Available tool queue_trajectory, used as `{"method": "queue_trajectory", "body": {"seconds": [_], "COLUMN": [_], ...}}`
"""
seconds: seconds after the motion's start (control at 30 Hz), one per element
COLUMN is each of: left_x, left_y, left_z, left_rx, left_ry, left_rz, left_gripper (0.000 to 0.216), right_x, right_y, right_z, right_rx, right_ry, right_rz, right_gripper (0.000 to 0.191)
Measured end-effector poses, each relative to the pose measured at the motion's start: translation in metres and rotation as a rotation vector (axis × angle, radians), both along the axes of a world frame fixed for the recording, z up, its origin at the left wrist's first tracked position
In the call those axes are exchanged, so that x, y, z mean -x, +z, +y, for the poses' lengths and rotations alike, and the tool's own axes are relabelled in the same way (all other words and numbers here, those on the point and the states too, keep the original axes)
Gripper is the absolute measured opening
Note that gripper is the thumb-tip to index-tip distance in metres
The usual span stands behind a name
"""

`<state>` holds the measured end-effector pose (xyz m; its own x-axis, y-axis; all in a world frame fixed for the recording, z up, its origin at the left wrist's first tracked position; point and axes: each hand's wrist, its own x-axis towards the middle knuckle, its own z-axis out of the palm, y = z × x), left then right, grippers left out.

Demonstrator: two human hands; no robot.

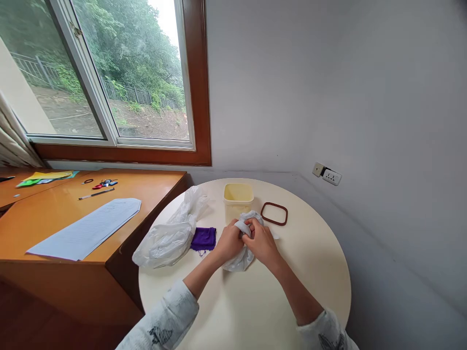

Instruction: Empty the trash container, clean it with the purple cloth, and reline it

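Over the round table, both my hands are closed on a crumpled white plastic bag [239,263]. My left hand [230,241] grips its bunched upper part, where a twisted band of plastic shows. Fingers of my right hand [261,243] pinch the same bunched part from the other side. The bag's lower part bulges out below my hands; what is inside, if anything, is hidden. Just behind stands an open pale yellow plastic bin [238,198]. To its right lies a brown rounded rectangular ring [274,214].
Left on the round white table [292,287] lie a larger crumpled clear plastic bag [170,238] and a folded purple cloth [203,238]. The wooden desk [160,182] at left bears papers [91,228], a pen [97,194] and keys [105,183]. A wall socket [332,177] is at right.
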<state>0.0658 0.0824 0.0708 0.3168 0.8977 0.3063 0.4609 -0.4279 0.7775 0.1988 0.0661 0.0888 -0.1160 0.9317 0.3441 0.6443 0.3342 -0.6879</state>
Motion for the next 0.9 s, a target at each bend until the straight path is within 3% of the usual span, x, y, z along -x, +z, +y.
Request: {"method": "queue_trajectory", "body": {"seconds": [0.1, 0.33, 0.5, 0.6, 0.67, 0.77, 0.9], "left_x": [-0.001, 0.004, 0.009, 0.008, 0.007, 0.005, 0.006], "left_y": [0.005, 0.003, 0.003, 0.004, 0.006, 0.011, 0.02], "left_z": [-0.002, -0.005, -0.005, -0.005, -0.005, -0.007, -0.009], "left_rx": [-0.041, -0.119, 0.042, 0.114, 0.127, 0.081, -0.013], "left_ry": [0.033, 0.046, -0.108, -0.202, -0.206, -0.092, 0.085], "left_rz": [0.086, -0.063, -0.303, -0.386, -0.325, -0.118, 0.136], "left_gripper": [0.027, 0.006, 0.018, 0.021, 0.024, 0.026, 0.025], "right_x": [-0.006, -0.018, -0.024, -0.025, -0.024, -0.024, -0.025], "right_y": [-0.005, -0.017, -0.015, -0.011, -0.01, -0.01, -0.007], "right_z": [0.009, 0.023, 0.026, 0.025, 0.025, 0.026, 0.024], "right_rx": [0.025, 0.135, 0.268, 0.256, 0.242, 0.248, 0.398], "right_ry": [-0.001, 0.056, 0.159, 0.171, 0.125, 0.078, 0.203], "right_rz": [0.059, 0.295, 0.48, 0.438, 0.357, 0.313, 0.448], "right_gripper": [0.023, 0.017, 0.025, 0.018, 0.014, 0.018, 0.015]}}
